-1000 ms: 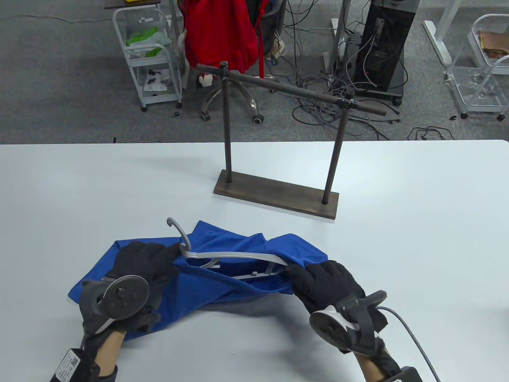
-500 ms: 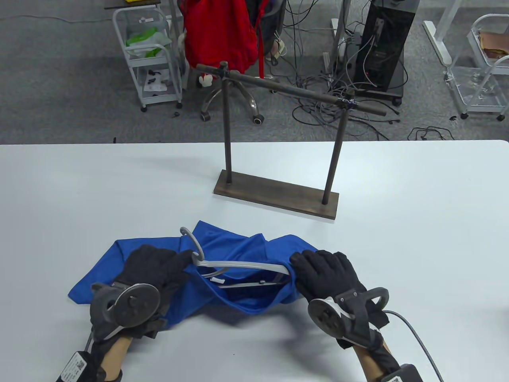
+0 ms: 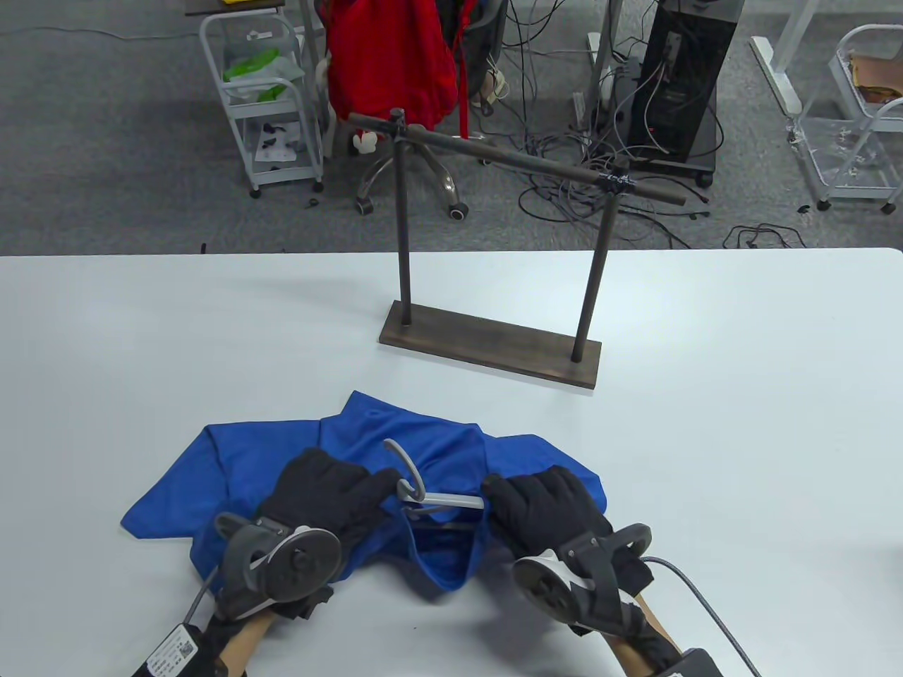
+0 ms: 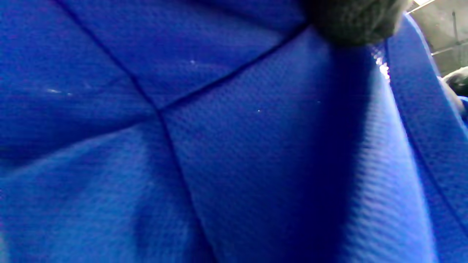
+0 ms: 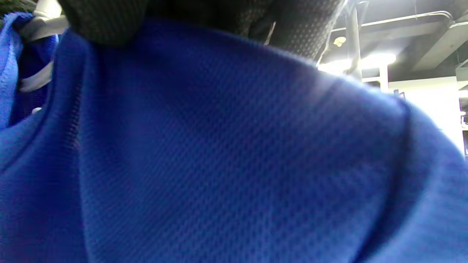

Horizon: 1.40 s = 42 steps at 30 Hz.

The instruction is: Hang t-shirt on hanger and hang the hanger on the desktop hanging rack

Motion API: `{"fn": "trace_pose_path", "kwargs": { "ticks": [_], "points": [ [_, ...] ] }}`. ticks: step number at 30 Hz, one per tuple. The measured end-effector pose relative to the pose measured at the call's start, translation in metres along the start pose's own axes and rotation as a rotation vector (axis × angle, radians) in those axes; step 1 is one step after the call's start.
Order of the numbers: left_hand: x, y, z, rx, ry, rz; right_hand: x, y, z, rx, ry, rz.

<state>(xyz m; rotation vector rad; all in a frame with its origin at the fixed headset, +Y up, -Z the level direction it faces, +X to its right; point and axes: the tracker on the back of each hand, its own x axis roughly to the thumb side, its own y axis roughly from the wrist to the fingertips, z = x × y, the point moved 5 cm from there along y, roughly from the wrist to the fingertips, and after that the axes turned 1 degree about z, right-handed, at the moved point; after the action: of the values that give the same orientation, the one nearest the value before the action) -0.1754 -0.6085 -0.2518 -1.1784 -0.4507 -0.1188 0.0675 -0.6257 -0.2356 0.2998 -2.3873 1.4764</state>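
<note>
A blue t-shirt (image 3: 240, 458) lies crumpled on the white table (image 3: 705, 437) near the front edge. A grey hanger (image 3: 409, 479) sits mostly inside it; only the hook and a short stretch of its top bar show at the collar. My left hand (image 3: 384, 491) grips the hanger at its neck. My right hand (image 3: 497, 499) pinches shirt fabric over the hanger's right arm. Blue fabric (image 4: 219, 146) fills the left wrist view, with a gloved fingertip (image 4: 354, 22) at the top. In the right wrist view, cloth (image 5: 219, 146) hangs under my glove (image 5: 109, 18).
The dark hanging rack (image 3: 508, 156) stands behind the shirt on its wooden base (image 3: 487, 345), its bar bare. Beyond the table's far edge are a chair with a red garment (image 3: 391, 56), white carts (image 3: 271, 106) and cables on the floor.
Both hands have moved closer together and toward the front edge. The hanger has shifted right and slid deeper into the shirt, so its arms are now covered by fabric.
</note>
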Motion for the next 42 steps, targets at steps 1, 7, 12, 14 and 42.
{"fn": "trace_pose_path", "kwargs": {
  "ticks": [1, 7, 12, 14, 42],
  "points": [
    [0.000, 0.000, -0.001, -0.009, -0.003, 0.000, 0.000, 0.000, 0.000, -0.001, 0.004, 0.001],
    [0.001, 0.004, -0.009, -0.059, 0.077, -0.003, 0.001, -0.003, -0.012, -0.132, 0.020, -0.017],
    [-0.016, 0.007, -0.009, -0.096, 0.035, 0.029, -0.006, -0.004, -0.020, -0.178, 0.019, -0.002],
    [-0.028, 0.009, -0.009, -0.115, 0.028, 0.064, -0.012, -0.004, -0.023, -0.203, 0.011, 0.007],
    [0.034, -0.014, 0.002, -0.038, 0.039, -0.109, -0.066, 0.010, -0.017, -0.171, -0.006, 0.178]
  ]
}}
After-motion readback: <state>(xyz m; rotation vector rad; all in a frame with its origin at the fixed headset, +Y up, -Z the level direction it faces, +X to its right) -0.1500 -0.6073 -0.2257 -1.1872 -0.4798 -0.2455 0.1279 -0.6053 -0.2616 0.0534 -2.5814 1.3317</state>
